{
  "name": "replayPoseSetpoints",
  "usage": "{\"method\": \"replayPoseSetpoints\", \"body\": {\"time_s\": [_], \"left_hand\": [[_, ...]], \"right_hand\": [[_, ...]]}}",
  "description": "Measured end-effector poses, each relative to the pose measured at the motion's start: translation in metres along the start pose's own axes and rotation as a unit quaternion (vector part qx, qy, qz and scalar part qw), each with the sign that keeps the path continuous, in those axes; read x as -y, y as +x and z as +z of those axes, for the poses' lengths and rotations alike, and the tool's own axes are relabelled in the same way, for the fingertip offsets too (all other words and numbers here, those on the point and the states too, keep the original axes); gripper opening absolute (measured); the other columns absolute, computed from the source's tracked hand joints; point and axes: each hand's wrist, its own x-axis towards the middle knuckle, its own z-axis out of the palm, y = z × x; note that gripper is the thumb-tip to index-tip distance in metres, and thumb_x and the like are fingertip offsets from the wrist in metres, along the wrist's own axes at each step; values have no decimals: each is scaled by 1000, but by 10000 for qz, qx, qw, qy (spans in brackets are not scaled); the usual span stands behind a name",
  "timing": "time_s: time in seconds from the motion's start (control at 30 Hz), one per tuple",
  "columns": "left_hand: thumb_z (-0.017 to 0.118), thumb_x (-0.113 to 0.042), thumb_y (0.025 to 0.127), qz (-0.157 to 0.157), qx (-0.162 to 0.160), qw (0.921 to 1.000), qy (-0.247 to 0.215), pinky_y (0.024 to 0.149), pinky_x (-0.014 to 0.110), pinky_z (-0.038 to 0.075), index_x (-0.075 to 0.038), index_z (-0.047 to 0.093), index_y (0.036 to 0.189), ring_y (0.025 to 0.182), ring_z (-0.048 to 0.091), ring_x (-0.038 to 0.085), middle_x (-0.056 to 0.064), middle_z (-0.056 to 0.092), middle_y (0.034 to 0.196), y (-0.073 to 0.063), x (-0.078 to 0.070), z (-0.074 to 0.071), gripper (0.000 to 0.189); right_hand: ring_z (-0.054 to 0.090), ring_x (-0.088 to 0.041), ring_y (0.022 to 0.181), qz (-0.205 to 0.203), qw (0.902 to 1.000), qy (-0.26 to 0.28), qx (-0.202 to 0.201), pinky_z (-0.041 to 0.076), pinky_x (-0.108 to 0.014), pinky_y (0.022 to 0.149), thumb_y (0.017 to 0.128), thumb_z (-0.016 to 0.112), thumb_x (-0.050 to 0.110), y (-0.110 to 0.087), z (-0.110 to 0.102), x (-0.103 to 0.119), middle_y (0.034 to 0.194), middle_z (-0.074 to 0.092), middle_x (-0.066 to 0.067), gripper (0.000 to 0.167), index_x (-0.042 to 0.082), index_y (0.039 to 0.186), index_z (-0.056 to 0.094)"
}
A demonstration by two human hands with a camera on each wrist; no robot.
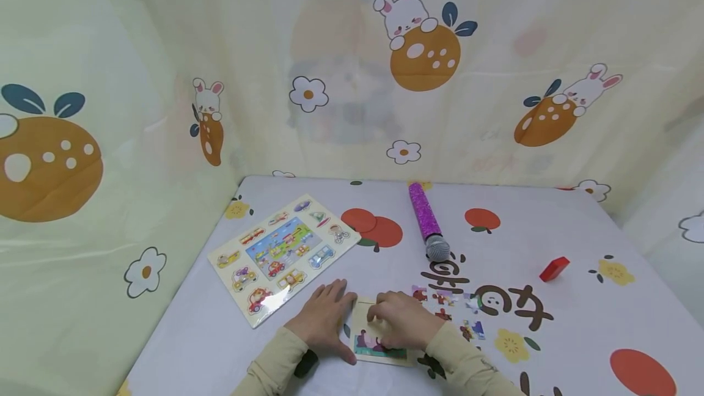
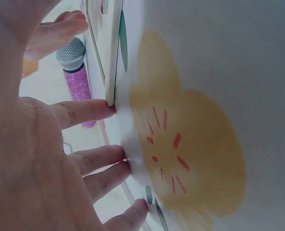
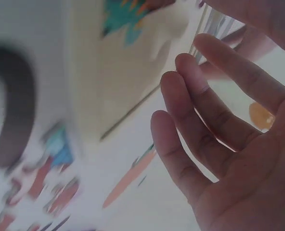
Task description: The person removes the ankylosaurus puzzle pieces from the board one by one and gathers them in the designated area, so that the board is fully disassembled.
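A small wooden jigsaw board [image 1: 360, 316] lies in front of me. Along its near edge, joined puzzle pieces [image 1: 367, 343] form a teal and dark pink strip; bare wood shows above them. My left hand [image 1: 323, 321] rests at the board's left side with its fingers spread. In the left wrist view, one fingertip [image 2: 106, 109] meets the board's edge. Over the board's right part is my right hand [image 1: 406, 321], its fingers slightly bent in the right wrist view and no piece visible among them. To its right lie several loose jigsaw pieces [image 1: 473, 329].
A large vehicle puzzle board [image 1: 245, 260] lies at the left behind my left hand. A glittery pink microphone [image 1: 423, 212] lies at the back, its grey head towards me. A red block [image 1: 554, 269] sits far right. Patterned cloth [image 1: 352, 127] hangs around the table.
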Motion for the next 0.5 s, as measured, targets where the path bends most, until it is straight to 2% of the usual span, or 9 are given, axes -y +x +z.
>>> {"method": "replayPoseSetpoints", "body": {"time_s": [0.17,0.3,0.5], "left_hand": [[82,-68,51,-4,2,10000,-78,118,47,23,-17,44,141,143,27,30,14,32,153,-1,0,1,109],[82,-68,52,-44,22,9999,-90,118,47,23,-18,44,141,143,26,29,13,31,153,-1,0,0,109],[82,-68,51,-64,17,9999,-116,118,47,23,-18,44,141,143,27,29,13,32,153,-1,1,0,109]], "right_hand": [[51,-7,76,-12,9996,-54,263,49,-28,71,70,82,24,8,6,10,87,62,5,29,18,97,73],[48,-5,70,-142,9997,-153,130,45,-25,65,68,82,20,10,10,15,80,59,7,27,18,93,73],[42,-1,63,-184,9998,106,63,40,-23,63,67,81,14,9,13,24,70,55,13,24,15,89,71]]}}
